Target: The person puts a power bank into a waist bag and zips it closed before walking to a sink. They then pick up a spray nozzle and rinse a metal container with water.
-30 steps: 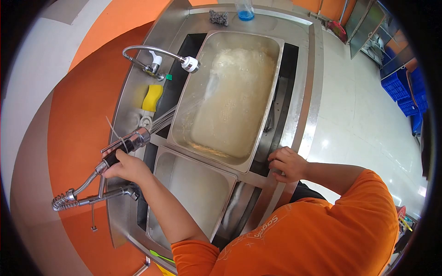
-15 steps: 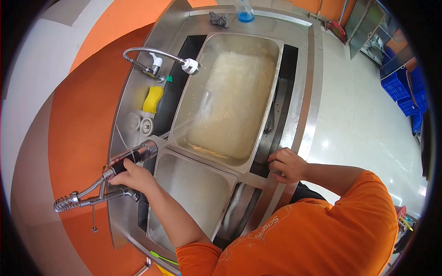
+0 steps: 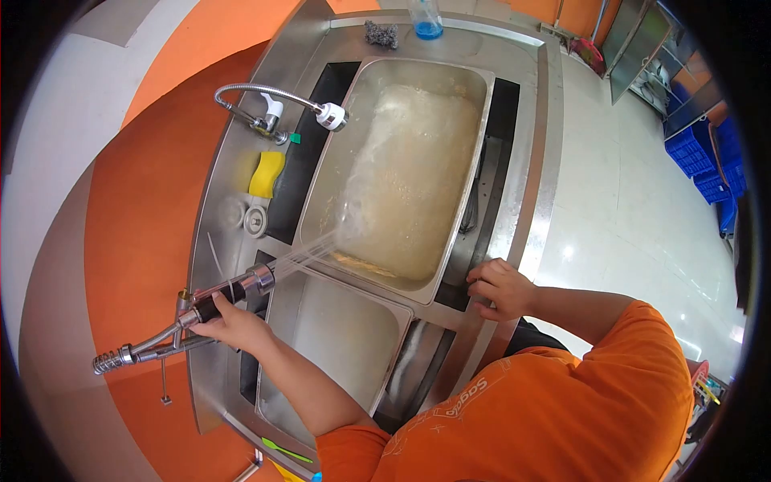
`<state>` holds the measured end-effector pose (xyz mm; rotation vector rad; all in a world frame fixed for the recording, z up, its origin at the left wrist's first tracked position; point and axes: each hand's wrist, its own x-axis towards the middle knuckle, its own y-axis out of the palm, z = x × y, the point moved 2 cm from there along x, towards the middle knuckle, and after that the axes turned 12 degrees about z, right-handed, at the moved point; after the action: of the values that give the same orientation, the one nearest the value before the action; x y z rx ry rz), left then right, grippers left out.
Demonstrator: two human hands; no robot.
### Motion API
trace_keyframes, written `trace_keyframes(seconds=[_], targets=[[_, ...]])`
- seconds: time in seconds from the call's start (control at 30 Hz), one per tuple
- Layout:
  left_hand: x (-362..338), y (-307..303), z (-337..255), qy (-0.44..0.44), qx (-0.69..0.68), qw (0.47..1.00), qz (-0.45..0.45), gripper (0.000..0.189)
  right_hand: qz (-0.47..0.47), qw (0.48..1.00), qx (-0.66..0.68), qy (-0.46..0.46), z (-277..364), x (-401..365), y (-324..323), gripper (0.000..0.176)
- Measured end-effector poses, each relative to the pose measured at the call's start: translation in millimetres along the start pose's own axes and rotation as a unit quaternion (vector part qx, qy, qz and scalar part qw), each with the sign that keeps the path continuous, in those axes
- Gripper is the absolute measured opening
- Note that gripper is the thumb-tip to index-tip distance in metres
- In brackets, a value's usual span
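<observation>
My left hand (image 3: 238, 323) is wrapped round the black grip of a metal pull-down spray faucet (image 3: 259, 279). Its nozzle points right, and streams of water shoot into a large rectangular metal pan (image 3: 450, 283). Cloudy, pale brown water (image 3: 409, 161) stands in the pan, with foam where the jet lands. My right hand (image 3: 502, 291) rests at the near counter edge, beside the pan's lower right corner. Its fingers are loosely bent and apart, with nothing visible in them. A second metal pan (image 3: 385, 309) with cloudy liquid sits below the first.
A second faucet (image 3: 331, 116) with a flexible neck reaches over the large pan. Along the back ledge lie a yellow sponge (image 3: 266, 174) and a drain strainer (image 3: 255, 221). A steel scourer (image 3: 381, 34) and a bottle of blue liquid (image 3: 428, 28) stand at the far end.
My left hand has turned and shifted the spray nozzle slightly downward in view, so the jet now lands nearer the pan's lower left side. My right hand has stayed in place.
</observation>
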<state>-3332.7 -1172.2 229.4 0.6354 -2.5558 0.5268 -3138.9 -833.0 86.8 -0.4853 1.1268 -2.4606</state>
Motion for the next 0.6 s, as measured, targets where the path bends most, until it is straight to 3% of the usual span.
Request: trace_keyframes(seconds=[0.2,0.3,0.37,0.5,0.6], targets=[[5,-21,5,-0.022,-0.097,0.994,0.045,0.045,0.004,1.0,0.002,0.002,1,0,-1,0.028],[9,-27,10,-0.074,-0.189,0.977,0.068,0.043,0.004,1.0,-0.002,0.001,1,0,-1,0.028],[11,-27,9,-0.076,-0.225,0.963,0.125,0.042,0.004,1.0,-0.004,-0.001,1,0,-1,0.028],[7,-25,6,-0.068,-0.255,0.954,0.14,0.039,-0.004,1.0,-0.003,-0.003,1,-1,-1,0.028],[7,-30,8,-0.092,-0.273,0.953,0.094,0.039,-0.005,1.0,-0.001,-0.005,1,0,-1,0.028]])
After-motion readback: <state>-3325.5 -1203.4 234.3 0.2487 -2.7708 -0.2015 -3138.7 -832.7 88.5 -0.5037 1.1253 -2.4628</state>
